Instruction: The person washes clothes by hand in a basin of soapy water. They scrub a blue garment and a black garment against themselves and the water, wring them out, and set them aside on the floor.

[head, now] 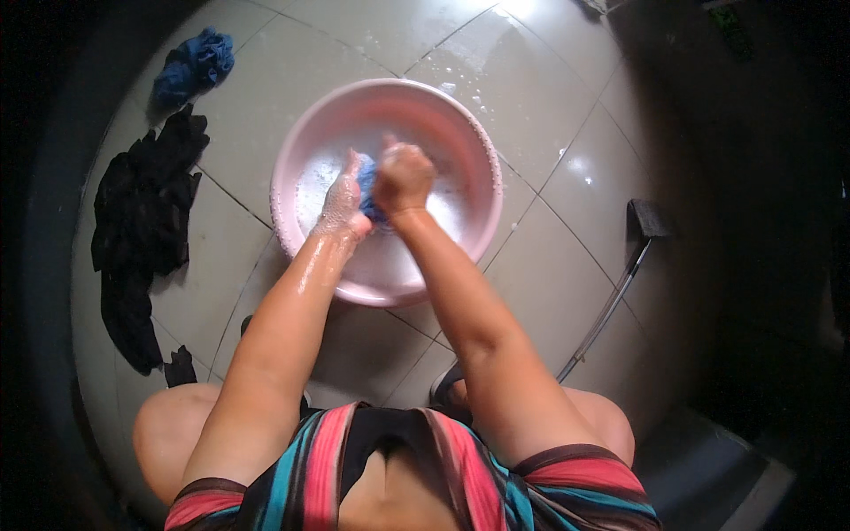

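A pink plastic basin (285, 219) stands on the floor before me, with sudsy, whitish water inside. Over it, my left hand (340, 199) is coated in foam and holds one side of a wet blue cloth (367, 186). My right hand (404, 174) is curled into a fist against the cloth's other side, with suds on its knuckles. The cloth is bunched between both hands, so much of it is hidden.
Black clothes (143, 212) lie in a heap on the tiles at left, beyond them a crumpled blue garment (194, 66). A long-handled tool with a flat head (647, 219) lies at right. Foam spots (448, 87) and wet patches mark the floor tiles (544, 259).
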